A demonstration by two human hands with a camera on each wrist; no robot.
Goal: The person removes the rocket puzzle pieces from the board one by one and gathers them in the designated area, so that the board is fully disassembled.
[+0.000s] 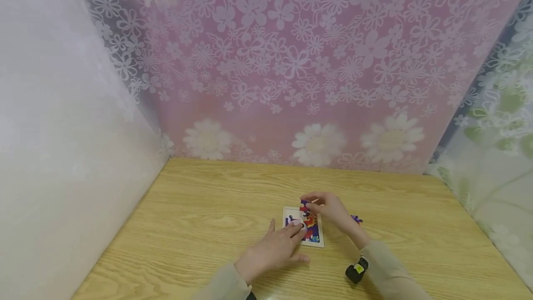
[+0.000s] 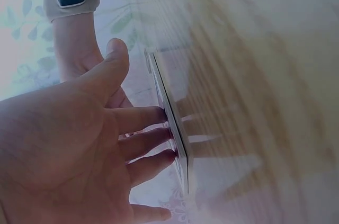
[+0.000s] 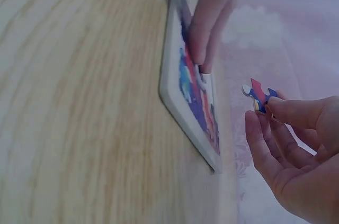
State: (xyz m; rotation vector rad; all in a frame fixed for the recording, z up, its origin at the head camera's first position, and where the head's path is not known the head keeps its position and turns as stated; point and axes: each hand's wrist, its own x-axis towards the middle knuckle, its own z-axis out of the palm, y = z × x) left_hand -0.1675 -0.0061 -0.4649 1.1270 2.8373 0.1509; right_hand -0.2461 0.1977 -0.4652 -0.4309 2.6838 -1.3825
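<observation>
A small jigsaw puzzle in a white-edged tray (image 1: 322, 240) lies on the table, its right side filled with colourful pieces and part of its left side pale. My left hand (image 1: 275, 248) reaches over it from the near left, fingers extended and fingertips pressing on the picture. In the left wrist view these fingers (image 2: 145, 139) look nearly straight, with the thumb held apart. Above the tray's far edge, my right hand (image 1: 333, 208) pinches a red and blue puzzle piece (image 3: 258, 97) between thumb and fingers. This piece is raised off the tray.
A loose purple puzzle piece (image 1: 356, 219) lies on the wooden table (image 1: 208, 207) to the right of the tray, beside the right forearm. A black wrist device (image 1: 356, 271) is strapped at the right sleeve. Flower-patterned curtains (image 1: 266, 82) border the table's back and right side.
</observation>
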